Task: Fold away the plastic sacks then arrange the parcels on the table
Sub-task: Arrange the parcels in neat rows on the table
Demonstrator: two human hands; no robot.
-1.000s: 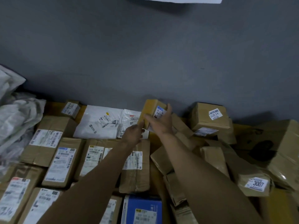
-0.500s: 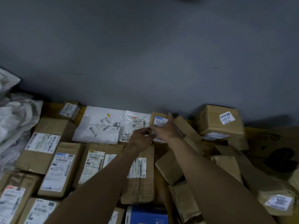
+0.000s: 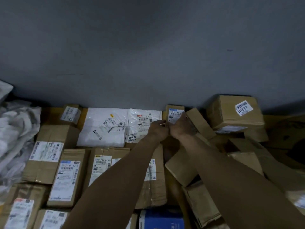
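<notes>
Grey-white plastic sacks (image 3: 14,133): a crumpled heap at the far left of the table (image 3: 84,113), not folded.

Brown boxes (image 3: 66,180): labels up, laid in tidy rows at left and centre.

White mailers (image 3: 102,128): two, flat, side by side against the wall.

Left hand (image 3: 157,129): fingers pinch the lower left corner of the small box, just right of the mailers.

Small box (image 3: 175,113): brown card with a white label topped by a blue strip. Its far end is at the wall and its long axis runs from the wall toward the person. It sits straight ahead of both hands, whose wrists almost touch. Whether it lies flat or leans on the wall cannot be told.

Right hand (image 3: 181,128): the nearer of the two, curled over the small box's lower right side.

Loose boxes (image 3: 199,124): tilted and overlapping, at right, probably next for arranging.

Cube box (image 3: 234,113): on top of that pile, by the wall.
</notes>
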